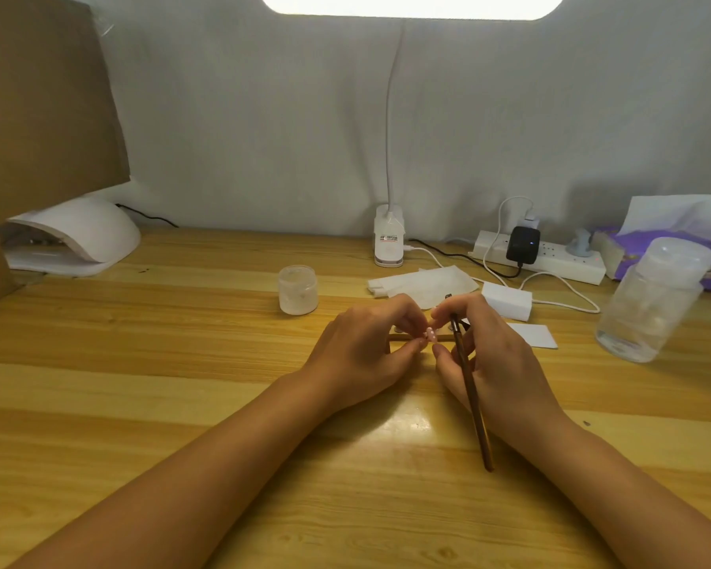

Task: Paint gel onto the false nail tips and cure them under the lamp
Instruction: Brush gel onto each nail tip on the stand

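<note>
At the middle of the wooden desk (140,384), a small pink false nail tip (431,334) sits on a thin wooden stick holder (399,339). My left hand (362,355) pinches the tip between thumb and fingers. Just to its right, my right hand (497,359) holds a long brown gel brush (471,392), whose handle runs back toward me; its fingertips also touch the tip. The brush's bristle end is hidden behind my fingers. A white curing lamp (79,240) stands at the far left of the desk.
A small frosted jar (298,289) stands behind my left hand. White wipes (423,285), a white block (506,301) and a paper slip (534,335) lie behind my right hand. A clip desk lamp (388,240), power strip (542,260), clear bottle (649,301) and tissue pack (641,248) line the back right.
</note>
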A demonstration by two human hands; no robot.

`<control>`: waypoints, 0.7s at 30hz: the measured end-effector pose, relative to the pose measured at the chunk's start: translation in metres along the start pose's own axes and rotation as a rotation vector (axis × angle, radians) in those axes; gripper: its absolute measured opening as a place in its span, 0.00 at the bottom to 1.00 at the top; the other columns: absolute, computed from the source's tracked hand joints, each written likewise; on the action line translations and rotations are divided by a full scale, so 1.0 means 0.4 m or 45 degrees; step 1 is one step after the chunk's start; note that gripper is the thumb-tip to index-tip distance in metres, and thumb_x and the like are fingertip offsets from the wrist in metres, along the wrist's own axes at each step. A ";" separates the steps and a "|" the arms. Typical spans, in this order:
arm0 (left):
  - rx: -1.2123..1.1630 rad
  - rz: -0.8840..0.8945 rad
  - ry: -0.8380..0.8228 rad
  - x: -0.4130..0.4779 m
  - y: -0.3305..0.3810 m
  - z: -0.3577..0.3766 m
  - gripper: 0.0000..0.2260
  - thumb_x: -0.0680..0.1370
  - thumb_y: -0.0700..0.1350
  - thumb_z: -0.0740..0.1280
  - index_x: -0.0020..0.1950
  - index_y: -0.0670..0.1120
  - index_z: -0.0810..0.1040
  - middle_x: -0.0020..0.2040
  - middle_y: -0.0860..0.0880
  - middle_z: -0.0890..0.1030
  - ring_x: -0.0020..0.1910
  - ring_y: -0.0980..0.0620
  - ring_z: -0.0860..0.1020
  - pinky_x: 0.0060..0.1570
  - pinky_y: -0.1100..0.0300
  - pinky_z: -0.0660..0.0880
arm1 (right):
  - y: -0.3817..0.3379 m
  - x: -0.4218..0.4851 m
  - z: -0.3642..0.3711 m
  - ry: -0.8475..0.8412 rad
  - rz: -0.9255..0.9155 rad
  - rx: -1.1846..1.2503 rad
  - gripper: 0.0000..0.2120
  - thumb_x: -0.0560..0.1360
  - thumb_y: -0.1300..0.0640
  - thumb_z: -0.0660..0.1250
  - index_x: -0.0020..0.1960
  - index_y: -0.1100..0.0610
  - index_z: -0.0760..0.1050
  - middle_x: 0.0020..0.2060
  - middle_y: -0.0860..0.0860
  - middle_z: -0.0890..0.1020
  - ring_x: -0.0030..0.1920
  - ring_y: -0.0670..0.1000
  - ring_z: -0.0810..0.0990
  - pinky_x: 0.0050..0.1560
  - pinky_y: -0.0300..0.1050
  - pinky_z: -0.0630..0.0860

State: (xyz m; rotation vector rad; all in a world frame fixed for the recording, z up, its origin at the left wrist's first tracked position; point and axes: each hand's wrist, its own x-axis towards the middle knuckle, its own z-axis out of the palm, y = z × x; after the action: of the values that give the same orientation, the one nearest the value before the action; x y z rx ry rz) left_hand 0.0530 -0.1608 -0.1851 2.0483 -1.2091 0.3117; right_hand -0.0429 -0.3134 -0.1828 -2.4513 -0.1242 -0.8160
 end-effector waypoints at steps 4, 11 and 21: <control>0.022 0.009 0.009 -0.001 0.004 -0.001 0.08 0.77 0.43 0.72 0.54 0.48 0.78 0.49 0.54 0.84 0.37 0.76 0.73 0.34 0.76 0.65 | -0.002 0.001 0.001 0.005 -0.003 0.001 0.16 0.74 0.58 0.71 0.57 0.50 0.69 0.48 0.43 0.77 0.39 0.45 0.78 0.39 0.53 0.79; 0.013 -0.020 0.030 -0.002 0.016 -0.001 0.13 0.76 0.45 0.72 0.58 0.49 0.73 0.50 0.55 0.85 0.35 0.74 0.73 0.32 0.74 0.63 | -0.007 0.000 0.002 0.023 -0.014 -0.027 0.14 0.74 0.57 0.71 0.56 0.51 0.69 0.47 0.43 0.76 0.37 0.45 0.76 0.36 0.53 0.78; 0.363 -0.295 0.218 0.003 -0.010 -0.005 0.20 0.73 0.52 0.70 0.63 0.52 0.71 0.57 0.56 0.75 0.53 0.56 0.71 0.48 0.60 0.70 | -0.003 0.001 0.005 0.045 0.031 -0.069 0.16 0.74 0.57 0.72 0.56 0.50 0.69 0.48 0.42 0.76 0.42 0.44 0.77 0.39 0.48 0.80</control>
State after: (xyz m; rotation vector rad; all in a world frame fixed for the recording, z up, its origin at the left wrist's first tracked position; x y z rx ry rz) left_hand 0.0573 -0.1590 -0.1852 2.3251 -0.8527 0.5608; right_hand -0.0419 -0.3116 -0.1833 -2.4828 -0.0601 -0.8627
